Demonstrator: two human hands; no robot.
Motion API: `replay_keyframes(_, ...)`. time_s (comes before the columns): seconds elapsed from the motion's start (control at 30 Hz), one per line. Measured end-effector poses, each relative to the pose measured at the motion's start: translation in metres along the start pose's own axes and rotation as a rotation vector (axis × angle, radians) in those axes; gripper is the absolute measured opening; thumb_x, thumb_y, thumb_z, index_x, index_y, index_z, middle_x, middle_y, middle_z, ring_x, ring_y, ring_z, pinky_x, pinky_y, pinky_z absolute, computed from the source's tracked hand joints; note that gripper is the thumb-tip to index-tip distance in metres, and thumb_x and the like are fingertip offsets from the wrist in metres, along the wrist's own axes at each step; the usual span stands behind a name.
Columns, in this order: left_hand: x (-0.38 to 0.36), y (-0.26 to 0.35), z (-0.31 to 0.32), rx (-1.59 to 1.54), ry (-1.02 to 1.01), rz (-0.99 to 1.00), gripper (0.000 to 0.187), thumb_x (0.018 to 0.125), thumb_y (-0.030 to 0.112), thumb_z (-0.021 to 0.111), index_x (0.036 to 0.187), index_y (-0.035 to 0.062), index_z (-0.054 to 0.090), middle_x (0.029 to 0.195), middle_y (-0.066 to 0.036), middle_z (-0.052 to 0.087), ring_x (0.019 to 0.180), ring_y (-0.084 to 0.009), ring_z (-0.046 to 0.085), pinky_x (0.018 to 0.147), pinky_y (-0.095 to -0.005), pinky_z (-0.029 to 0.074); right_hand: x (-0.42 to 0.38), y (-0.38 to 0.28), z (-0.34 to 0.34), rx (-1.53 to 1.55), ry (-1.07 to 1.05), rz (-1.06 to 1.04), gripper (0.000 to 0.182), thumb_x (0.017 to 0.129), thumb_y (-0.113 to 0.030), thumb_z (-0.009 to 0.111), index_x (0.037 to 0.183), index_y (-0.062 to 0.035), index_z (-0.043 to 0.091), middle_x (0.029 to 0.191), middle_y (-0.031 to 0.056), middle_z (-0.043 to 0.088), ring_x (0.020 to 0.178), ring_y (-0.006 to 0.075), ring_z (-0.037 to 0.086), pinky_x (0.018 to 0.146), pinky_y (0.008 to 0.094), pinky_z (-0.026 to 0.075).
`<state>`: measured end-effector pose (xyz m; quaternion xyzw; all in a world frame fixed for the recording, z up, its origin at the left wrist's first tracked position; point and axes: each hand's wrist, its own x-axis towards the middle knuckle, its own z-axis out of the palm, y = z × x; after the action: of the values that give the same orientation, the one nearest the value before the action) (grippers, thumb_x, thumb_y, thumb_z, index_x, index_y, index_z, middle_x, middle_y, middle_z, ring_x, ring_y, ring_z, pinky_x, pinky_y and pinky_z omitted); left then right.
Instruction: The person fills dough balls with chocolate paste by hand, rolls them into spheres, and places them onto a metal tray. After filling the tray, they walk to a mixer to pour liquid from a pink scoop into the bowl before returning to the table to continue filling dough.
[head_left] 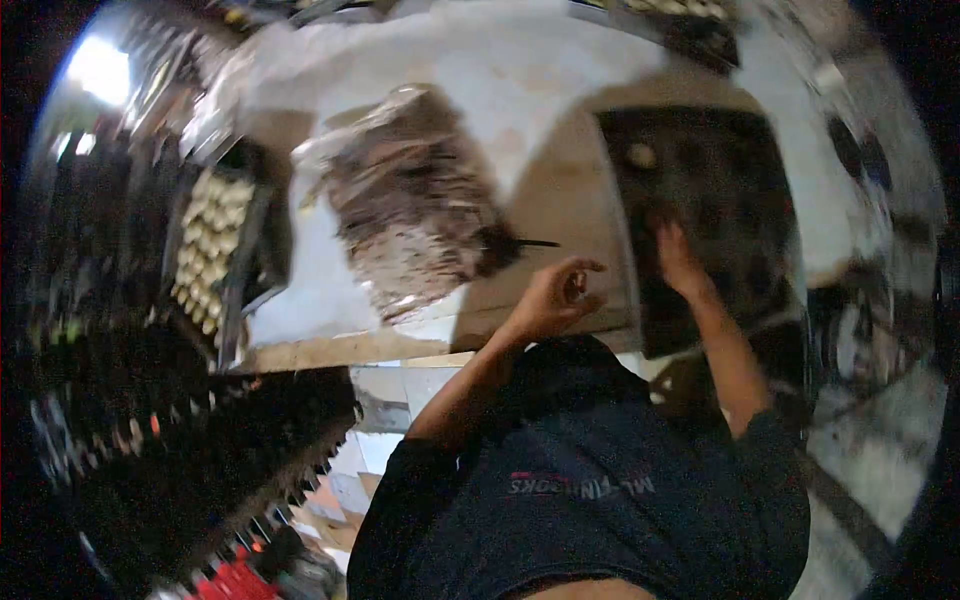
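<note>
My left hand (556, 298) is raised over the front edge of the work table, its fingers curled inward and forefinger extended; what lies inside the curl, if anything, is too blurred to make out. Over a dark tray (735, 215) on the right, my right hand (682, 262) reaches with fingers stretched out, the tips lost in shadow. One small pale round lump (641, 154) sits on the tray's far left part. Left of my hands lies a dark brown, crumbly-looking mass (410, 190) with clear plastic around it. A thin dark stick or handle (538, 243) juts from its right side.
At the table's left end stands a black tray (232, 290) holding several rows of pale round pieces (212, 240). Dark racks (120, 250) rise at the far left. More pale pieces (690, 8) show at the back right. The wooden front edge (350, 350) runs before me.
</note>
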<state>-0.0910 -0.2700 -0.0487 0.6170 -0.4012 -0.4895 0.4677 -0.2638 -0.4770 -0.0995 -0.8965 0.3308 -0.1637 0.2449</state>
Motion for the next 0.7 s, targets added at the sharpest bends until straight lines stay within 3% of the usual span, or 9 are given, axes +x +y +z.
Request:
replay_keyframes(0.1, -0.048, 0.021, -0.07, 0.023, 0.22, -0.043, 0.032, 0.079, 0.014, 0.074, 0.108, 0.0073, 0.062, 0.079, 0.0, 0.051, 0.066, -0.0093, 0.049, 0.057, -0.0255, 0.042, -0.012, 0.01, -0.003, 0.354, -0.218, 0.162, 0.059, 0.099, -0.043, 0.034, 0.144, -0.0059, 0.034, 0.15, 0.0132, 0.029, 0.138, 0.0277, 0.028, 0.114, 0.0397, 0.02)
replay_keyframes(0.2, -0.097, -0.019, -0.167, 0.0, 0.6, 0.456, 0.027, 0.08, -0.003, 0.06, 0.104, 0.0084, 0.064, 0.085, -0.002, 0.06, 0.073, -0.0101, 0.056, 0.064, -0.025, 0.045, 0.007, -0.053, -0.014, -0.619, -0.057, -0.228, 0.054, 0.097, -0.023, 0.043, 0.147, -0.0074, 0.028, 0.153, 0.0212, 0.019, 0.141, 0.0376, 0.02, 0.114, 0.0452, 0.022)
replay_keyframes(0.3, -0.169, -0.02, -0.306, 0.639, 1.136, 0.54, 0.021, 0.08, -0.006, 0.06, 0.097, 0.0054, 0.065, 0.094, -0.007, 0.066, 0.081, -0.0157, 0.06, 0.069, -0.0281, 0.047, 0.007, -0.12, -0.008, -0.201, 0.345, -0.117, 0.044, 0.095, -0.023, 0.049, 0.136, -0.0071, 0.046, 0.141, 0.019, 0.041, 0.13, 0.037, 0.039, 0.107, 0.0467, 0.031)
replay_keyframes(0.33, -0.182, -0.004, -0.341, 0.401, 1.247, 0.593, 0.011, 0.083, 0.004, 0.063, 0.094, 0.0062, 0.067, 0.09, -0.01, 0.067, 0.081, -0.0223, 0.063, 0.07, -0.0329, 0.048, 0.006, -0.138, -0.003, -0.211, 0.344, -0.141, 0.042, 0.095, -0.023, 0.049, 0.133, -0.0064, 0.049, 0.139, 0.0191, 0.042, 0.128, 0.0367, 0.041, 0.106, 0.0468, 0.033)
replay_keyframes(0.37, -0.204, -0.014, -0.397, 0.915, 1.425, 0.228, 0.014, 0.086, 0.017, 0.063, 0.091, 0.0052, 0.068, 0.088, -0.015, 0.067, 0.083, -0.0287, 0.064, 0.071, -0.0383, 0.049, 0.003, -0.154, 0.002, -0.224, 0.341, -0.16, 0.04, 0.094, -0.024, 0.049, 0.13, -0.0056, 0.051, 0.137, 0.0192, 0.044, 0.127, 0.0363, 0.042, 0.104, 0.0468, 0.035)
replay_keyframes(0.43, -0.225, -0.02, -0.473, 1.017, 1.142, -0.41, 0.042, 0.083, 0.041, 0.062, 0.089, -0.0003, 0.069, 0.085, -0.02, 0.068, 0.081, -0.0341, 0.066, 0.073, -0.0463, 0.049, 0.001, -0.197, 0.012, -0.224, 0.295, -0.16, 0.032, 0.092, -0.022, 0.053, 0.117, -0.0027, 0.059, 0.13, 0.018, 0.049, 0.123, 0.0346, 0.046, 0.099, 0.0469, 0.04)
replay_keyframes(0.5, -0.207, -0.037, -0.512, 1.031, 0.968, -0.54, 0.047, 0.083, 0.045, 0.062, 0.089, -0.0004, 0.069, 0.085, -0.022, 0.067, 0.083, -0.0369, 0.066, 0.074, -0.0472, 0.049, -0.005, -0.22, 0.026, -0.115, 0.224, -0.193, 0.029, 0.09, -0.019, 0.055, 0.113, -0.0015, 0.06, 0.126, 0.0175, 0.05, 0.117, 0.0334, 0.05, 0.096, 0.0458, 0.042)
replay_keyframes(0.57, -0.211, -0.135, -0.568, 1.434, 0.822, -0.216, 0.036, 0.081, 0.033, 0.065, 0.102, 0.0035, 0.066, 0.085, -0.019, 0.066, 0.078, -0.0374, 0.064, 0.066, -0.0436, 0.052, -0.002, -0.251, 0.033, -0.028, 0.243, -0.296, 0.02, 0.083, -0.009, 0.061, 0.1, -0.001, 0.064, 0.114, 0.0173, 0.055, 0.105, 0.0333, 0.056, 0.088, 0.0412, 0.048)
replay_keyframes(0.7, -0.196, -0.072, -0.511, 0.874, 1.25, -0.255, 0.048, 0.083, 0.042, 0.063, 0.099, -0.0032, 0.064, 0.083, -0.024, 0.067, 0.085, -0.037, 0.066, 0.07, -0.0437, 0.05, -0.005, -0.272, 0.032, 0.074, 0.174, -0.252, 0.016, 0.081, -0.007, 0.061, 0.095, -0.0017, 0.065, 0.103, 0.0134, 0.06, 0.083, 0.0286, 0.062, 0.077, 0.0372, 0.051)
